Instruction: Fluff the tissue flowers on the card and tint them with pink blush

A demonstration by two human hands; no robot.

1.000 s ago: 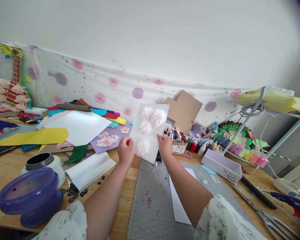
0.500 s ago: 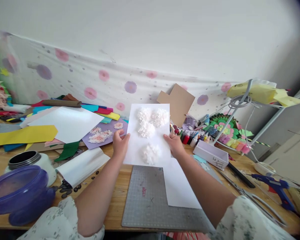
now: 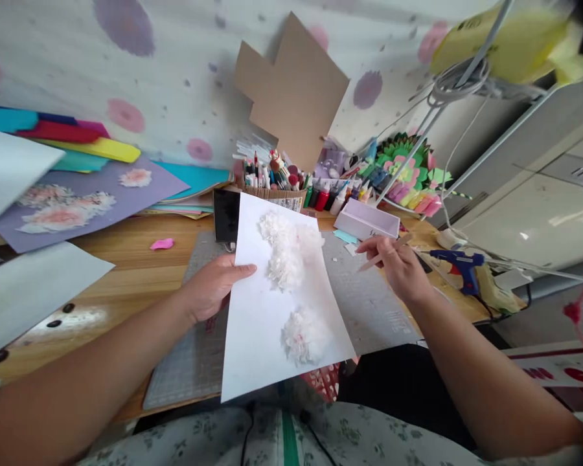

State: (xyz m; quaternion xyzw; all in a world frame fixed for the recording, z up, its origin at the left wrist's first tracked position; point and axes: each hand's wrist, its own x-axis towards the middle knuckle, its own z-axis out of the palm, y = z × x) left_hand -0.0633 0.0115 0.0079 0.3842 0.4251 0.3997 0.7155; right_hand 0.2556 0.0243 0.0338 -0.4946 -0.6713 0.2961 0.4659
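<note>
My left hand (image 3: 221,285) grips the left edge of a white paper sheet (image 3: 245,349), its thumb flat on the front. The sheet is held tilted over the table's front edge. Four fluffy white-pink paper flowers stand out from it, three clustered near the top and one lower flower (image 3: 304,333) by itself. Away to the right of the sheet, my right hand (image 3: 393,262) is closed round a thin pale wooden stick (image 3: 372,262). Beneath both lies a grey cutting mat (image 3: 175,372).
A purple sheet with flowers (image 3: 162,181) lies at left, near coloured felt. Behind are a pen box (image 3: 276,194), a brown cardboard piece (image 3: 296,90) and small bottles (image 3: 323,197). At right are a lilac box (image 3: 369,220), a blue glue gun (image 3: 459,262) and a wire stand (image 3: 418,139).
My right hand has let go of the sheet and moved right, the stick in it. The flower sheet has come lower and closer, tilted, in my left hand. The view has turned down.
</note>
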